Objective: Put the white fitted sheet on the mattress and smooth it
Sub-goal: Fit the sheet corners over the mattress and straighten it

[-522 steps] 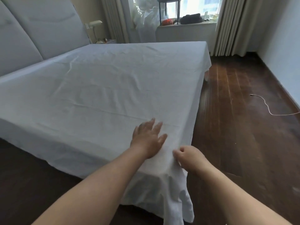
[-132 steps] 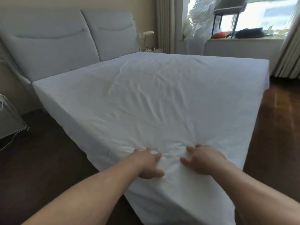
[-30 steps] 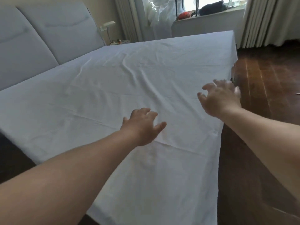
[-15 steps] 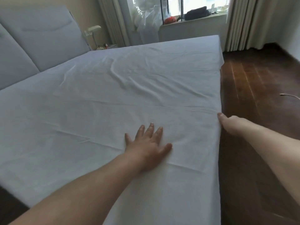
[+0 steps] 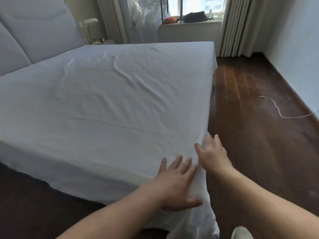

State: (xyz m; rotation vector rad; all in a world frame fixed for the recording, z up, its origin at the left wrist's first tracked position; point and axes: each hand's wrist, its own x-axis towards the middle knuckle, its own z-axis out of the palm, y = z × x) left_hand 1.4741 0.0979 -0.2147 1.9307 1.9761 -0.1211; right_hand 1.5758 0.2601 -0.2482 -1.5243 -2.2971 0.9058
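Though reaching further up the bed half a second ago, has now drawn both hands back to the near right corner. Presses the left hand (image 5: pixel 176 183) flat on the white fitted sheet (image 5: pixel 112 104) right at that corner, with fingers straight and spread, thumb out over the drop, nothing gripped. Lays the right hand (image 5: pixel 213 156) just beside it against the side edge, fingers extended along the fold where top meets side. Looks to be touching cloth rather than pinching it, with no curl round anything visible. Has closed the gap between the hands too: well apart before, nearly touching now.

Covers the mattress entirely with the sheet, so none of the mattress itself on show. Leaves soft ridges across the middle and toward the headboard (image 5: pixel 34 31), much as half a second ago, plus one long straight crease across the near part. Leaves the near corner untucked as well — a loose tail of cloth (image 5: pixel 203 225) hanging below the left wrist toward the wooden floor (image 5: pixel 259 144).

Probably marks a switch from stroking the top flat to dealing with this corner. Judging by the hanging tail, calls for gathering the slack and pulling it down and under before further smoothing — otherwise risks drawing fresh wrinkles back in. Should handle limply, sliding easily under a flat palm.
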